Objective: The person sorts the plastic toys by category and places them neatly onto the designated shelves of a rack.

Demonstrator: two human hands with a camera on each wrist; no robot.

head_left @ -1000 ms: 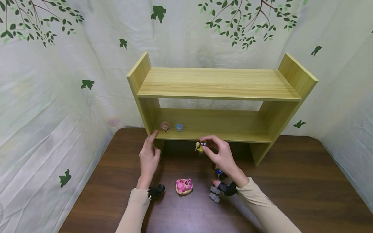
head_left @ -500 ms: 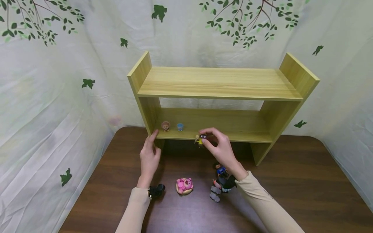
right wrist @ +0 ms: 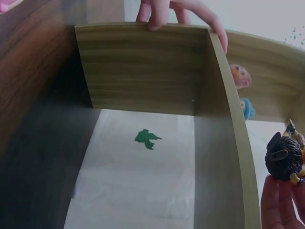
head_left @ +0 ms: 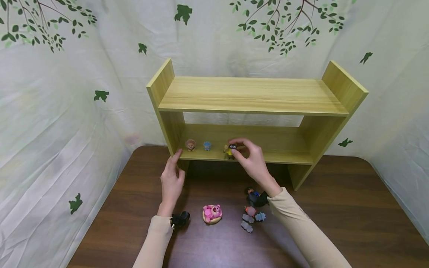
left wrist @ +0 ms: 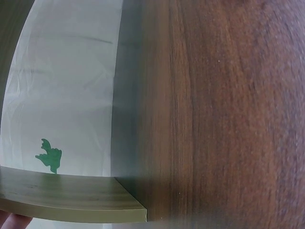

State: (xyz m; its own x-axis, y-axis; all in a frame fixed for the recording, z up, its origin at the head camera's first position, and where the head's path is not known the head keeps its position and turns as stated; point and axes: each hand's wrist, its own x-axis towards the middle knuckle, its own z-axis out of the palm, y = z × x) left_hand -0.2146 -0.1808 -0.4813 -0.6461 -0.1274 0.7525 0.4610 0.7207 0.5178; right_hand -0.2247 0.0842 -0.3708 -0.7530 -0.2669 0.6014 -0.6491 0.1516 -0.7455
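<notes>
My right hand (head_left: 253,160) pinches a small toy figure (head_left: 230,152) with a black head, big white eyes and a yellow body. The figure is upright at the front of the middle shelf (head_left: 268,154); its spiky black back (right wrist: 281,157) shows in the right wrist view. My left hand (head_left: 172,184) rests its fingers on the front edge of the bookshelf's left side panel (head_left: 162,119), fingers extended. To the left of the held figure stand a pinkish-brown figurine (head_left: 190,145) and a light-blue figurine (head_left: 207,146).
A pink bear figurine (head_left: 212,214) lies on the brown table (head_left: 117,223). Beneath my right forearm are a dark-haired figure (head_left: 249,190), a pink-headed figure (head_left: 250,211), a blue-grey piece (head_left: 260,216) and grey lobed pieces (head_left: 247,226). A leaf-printed cloth (head_left: 214,41) hangs behind.
My right hand has raised the black-headed figure from below the middle shelf's front edge and brought it forward over the shelf. My left hand has stayed at the side panel.
</notes>
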